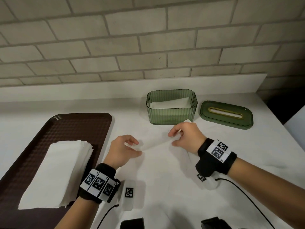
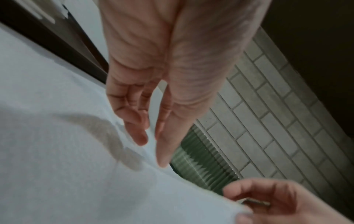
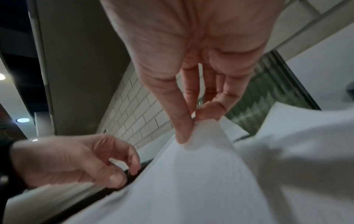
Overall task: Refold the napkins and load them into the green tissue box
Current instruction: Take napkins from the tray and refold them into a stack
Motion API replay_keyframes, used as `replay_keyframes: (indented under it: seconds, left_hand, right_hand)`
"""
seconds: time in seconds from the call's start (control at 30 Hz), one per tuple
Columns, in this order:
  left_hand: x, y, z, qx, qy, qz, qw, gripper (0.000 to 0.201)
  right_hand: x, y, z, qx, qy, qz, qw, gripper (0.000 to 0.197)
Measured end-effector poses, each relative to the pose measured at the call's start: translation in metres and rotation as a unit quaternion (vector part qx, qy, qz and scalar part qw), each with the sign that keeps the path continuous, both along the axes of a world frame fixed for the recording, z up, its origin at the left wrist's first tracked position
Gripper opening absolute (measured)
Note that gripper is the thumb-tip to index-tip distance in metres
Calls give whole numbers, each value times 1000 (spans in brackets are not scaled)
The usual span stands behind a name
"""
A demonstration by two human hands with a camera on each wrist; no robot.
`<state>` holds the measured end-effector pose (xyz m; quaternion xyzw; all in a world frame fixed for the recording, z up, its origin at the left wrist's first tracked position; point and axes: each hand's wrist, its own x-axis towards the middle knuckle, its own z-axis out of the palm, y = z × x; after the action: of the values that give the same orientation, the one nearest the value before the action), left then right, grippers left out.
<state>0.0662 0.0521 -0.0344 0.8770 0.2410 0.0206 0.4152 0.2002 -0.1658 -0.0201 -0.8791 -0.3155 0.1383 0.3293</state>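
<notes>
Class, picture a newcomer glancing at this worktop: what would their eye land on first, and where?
First, the white napkin stretched mid-counter between the right hand, which pinches one end, and the left hand curled at the other. Behind it stands the open green tissue box, its lid lying to the right; a stack of napkins sits on the brown tray at left.

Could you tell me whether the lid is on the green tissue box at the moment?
Off. The green tissue box stands open-topped, and its lid lies flat on the counter beside it.
</notes>
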Motion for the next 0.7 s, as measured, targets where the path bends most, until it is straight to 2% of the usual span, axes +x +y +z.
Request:
replay_keyframes:
  seconds: [0.1, 0.2, 0.27, 0.33, 0.4, 0.5, 0.57, 0.63, 0.7]
  left_hand:
    - [0, -7, 4, 71, -52, -57, 994, 43]
    - [5, -18, 8, 111, -97, -113, 983, 60]
    - [11, -23, 8, 123, -106, -130, 978, 56]
    - [18, -26, 11, 136, -124, -140, 973, 41]
    - [26, -26, 17, 123, -152, -117, 974, 27]
    - [41, -22, 34, 88, -186, -82, 975, 29]
    - [56, -17, 49, 73, -224, -64, 970, 28]
    - [75, -11, 61, 43, -265, -34, 963, 22]
    - [92, -8, 73, 38, -298, -20, 953, 30]
  right_hand:
    - [-2, -3, 23, 87, 24, 17, 996, 22]
    - [-8, -4, 53, 137, 39, 56, 988, 24]
    - [-10, -5, 70, 139, 22, 77, 987, 27]
    - [-6, -6, 82, 118, -31, 79, 989, 28]
    - [5, -9, 89, 72, -112, 67, 989, 24]
    - [32, -14, 94, -39, -178, 36, 983, 8]
    - [53, -17, 97, -76, -190, 15, 979, 8]
    - [74, -17, 99, -42, -163, -1, 986, 11]
    - [93, -12, 98, 23, -134, -25, 990, 14]
